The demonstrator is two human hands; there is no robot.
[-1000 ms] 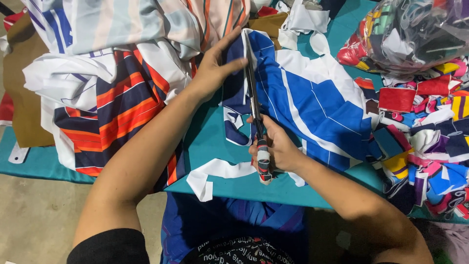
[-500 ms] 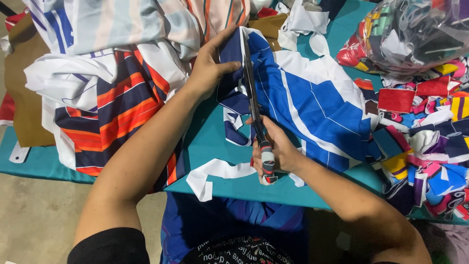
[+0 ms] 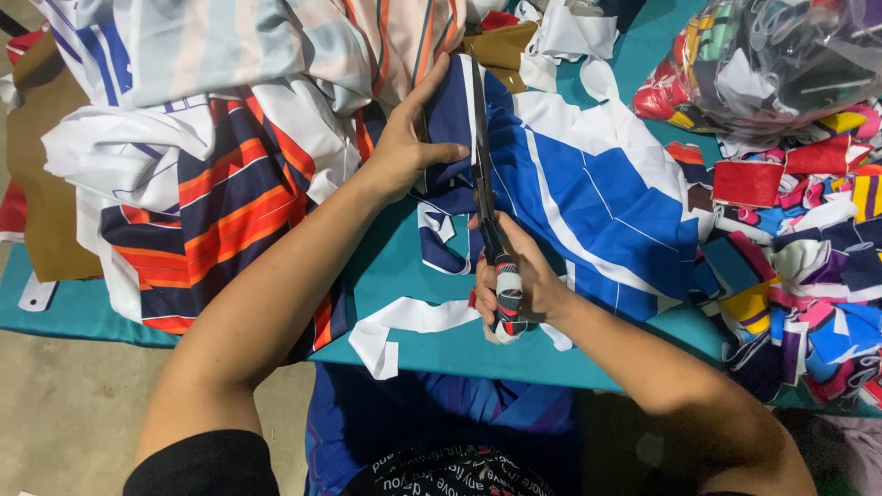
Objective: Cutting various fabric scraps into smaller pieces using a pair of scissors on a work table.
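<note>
Blue-white cloth (image 3: 597, 211) lies flat on teal table (image 3: 404, 266). Scissors (image 3: 484, 184) have advanced along the cut since a second ago, blades near closed. Right hand (image 3: 514, 276) closed around taped handles; left hand (image 3: 413, 138) pinches cloth edge taut, shifted slightly right.

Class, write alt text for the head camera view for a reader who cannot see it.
A right hand works long scissors through blue-and-white fabric on a teal table, while the left hand holds the cloth. Colourful scraps lie alongside.
</note>
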